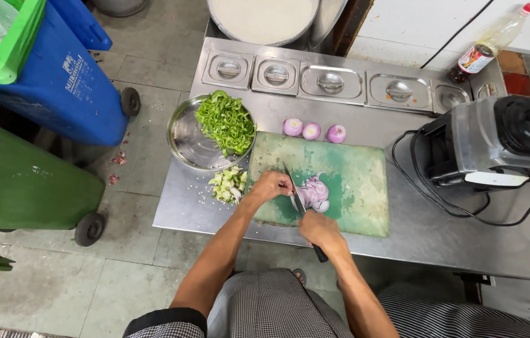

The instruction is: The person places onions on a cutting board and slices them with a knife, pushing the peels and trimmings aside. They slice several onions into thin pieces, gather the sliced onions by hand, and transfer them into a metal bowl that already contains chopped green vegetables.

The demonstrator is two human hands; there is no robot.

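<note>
A green cutting board (352,181) lies on the steel counter (415,231). A pile of sliced purple onion (315,193) sits at its left part. My right hand (320,229) grips a black-handled knife (296,191) whose blade runs through the onion slices. Fingers curled, my left hand (269,186) rests at the board's left edge, touching the blade's far end beside the onion. Three peeled onions (312,130) stand in a row just beyond the board.
A steel bowl (185,141) with sliced green pepper (226,122) sits left of the board, green scraps (226,185) beside it. A blender (496,144) with cable stands right. Lidded steel containers (331,81) line the back. Blue and green bins (58,81) stand on the floor left.
</note>
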